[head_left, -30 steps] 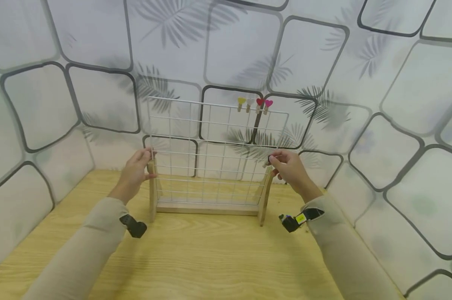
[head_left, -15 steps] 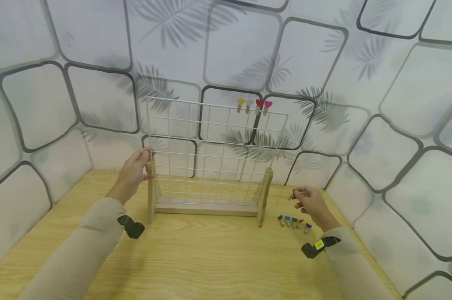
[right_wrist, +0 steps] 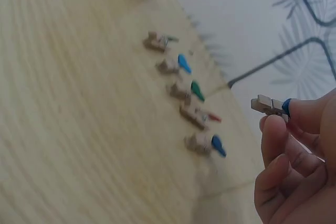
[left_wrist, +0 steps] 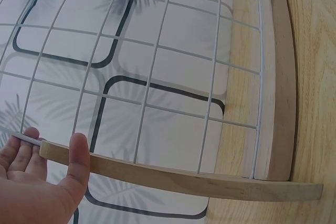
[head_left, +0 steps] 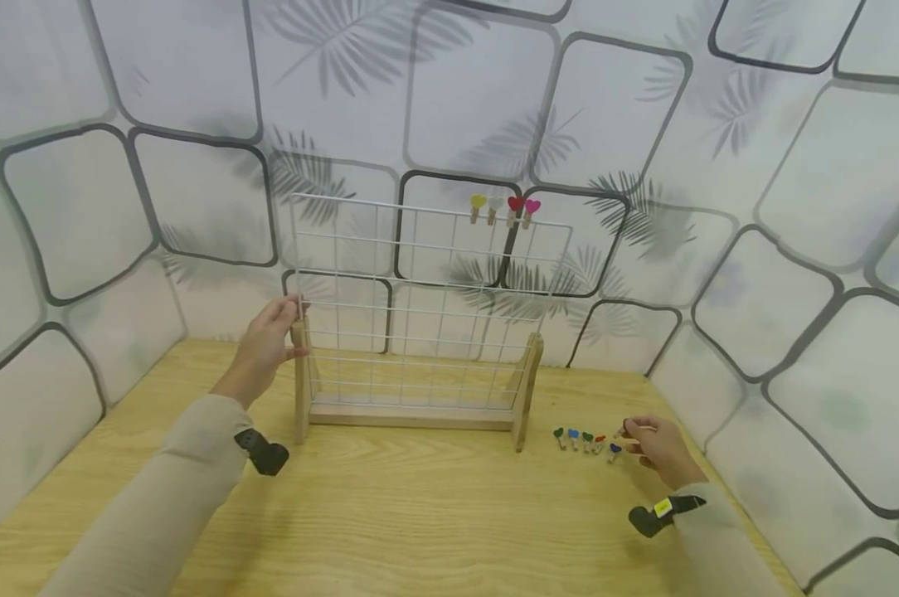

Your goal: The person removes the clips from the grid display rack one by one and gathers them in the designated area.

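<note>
Head view shows a wire rack [head_left: 424, 337] in a wooden stand [head_left: 412, 417] on the far part of the table [head_left: 420, 514], before a patterned backdrop [head_left: 479, 99]. The left hand [head_left: 259, 344] holds the rack's left edge, its thumb against the wooden post [left_wrist: 178, 178] and its fingertips at the wire just above. Well to the right of the stand, the right hand [head_left: 662, 448] pinches a small wooden clip [right_wrist: 269, 105] with a dark blue end between thumb and fingers, raised off the table. Just left of that hand, five clips with heart ends lie in a row; from left to right come a dark green clip [head_left: 559, 437], a light blue clip [head_left: 573, 439], a green clip [head_left: 587, 442], a red clip [head_left: 600, 445] and, slightly nearer, a blue clip [head_left: 614, 453]. Toward the right of the rack's top wire sit a yellow heart clip [head_left: 478, 207], a white heart clip [head_left: 494, 209], a red heart clip [head_left: 513, 209] and a pink heart clip [head_left: 531, 213].
</note>
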{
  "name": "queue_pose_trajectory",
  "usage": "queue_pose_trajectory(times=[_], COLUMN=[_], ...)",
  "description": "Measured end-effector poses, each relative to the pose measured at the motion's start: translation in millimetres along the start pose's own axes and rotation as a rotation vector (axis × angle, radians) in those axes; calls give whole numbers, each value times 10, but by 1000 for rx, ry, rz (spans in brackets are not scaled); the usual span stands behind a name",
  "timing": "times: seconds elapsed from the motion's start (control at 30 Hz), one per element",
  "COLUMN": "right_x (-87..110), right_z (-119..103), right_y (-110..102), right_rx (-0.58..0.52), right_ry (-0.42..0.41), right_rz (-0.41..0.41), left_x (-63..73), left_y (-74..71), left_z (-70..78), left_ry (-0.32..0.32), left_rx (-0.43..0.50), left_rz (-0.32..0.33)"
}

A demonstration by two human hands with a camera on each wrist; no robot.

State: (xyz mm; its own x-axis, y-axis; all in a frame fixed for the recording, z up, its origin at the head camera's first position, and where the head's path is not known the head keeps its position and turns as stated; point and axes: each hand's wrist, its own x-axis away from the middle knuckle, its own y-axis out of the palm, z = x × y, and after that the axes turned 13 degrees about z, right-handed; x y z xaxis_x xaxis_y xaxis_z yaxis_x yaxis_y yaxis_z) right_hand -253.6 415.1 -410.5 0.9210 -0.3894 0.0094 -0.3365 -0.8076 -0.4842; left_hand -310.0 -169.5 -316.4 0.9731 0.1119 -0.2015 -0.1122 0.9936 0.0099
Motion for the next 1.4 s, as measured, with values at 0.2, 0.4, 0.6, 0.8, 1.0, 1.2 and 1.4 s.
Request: queue_pose_trajectory(times=[0.2, 0.4, 0.6, 0.8, 1.0, 1.2, 1.4], right_x=[-6, 14, 55, 60, 26, 35, 54], right_z=[200, 285, 280, 262, 238, 19, -322], right_y=[-76, -51, -20, -17, -83, -97, -17], right_rx=[55, 85, 96, 133, 260, 136, -49], right_ry=[29, 50, 78, 57, 22, 19, 11], right_rz=[2, 16, 2, -15, 6, -45, -115], left_x=[-3, -22, -41, -37, -41, -41, -17], left_y=[-9, 20, 38, 48, 42, 27, 3], left_z=[-5, -2, 15, 42, 39, 38, 7], left_ry=[-5, -5, 3, 15, 2, 2, -2], left_rx=[-3, 12, 12, -5, -2, 2, -22], left_rz=[-6, -1, -3, -5, 0, 4, 4])
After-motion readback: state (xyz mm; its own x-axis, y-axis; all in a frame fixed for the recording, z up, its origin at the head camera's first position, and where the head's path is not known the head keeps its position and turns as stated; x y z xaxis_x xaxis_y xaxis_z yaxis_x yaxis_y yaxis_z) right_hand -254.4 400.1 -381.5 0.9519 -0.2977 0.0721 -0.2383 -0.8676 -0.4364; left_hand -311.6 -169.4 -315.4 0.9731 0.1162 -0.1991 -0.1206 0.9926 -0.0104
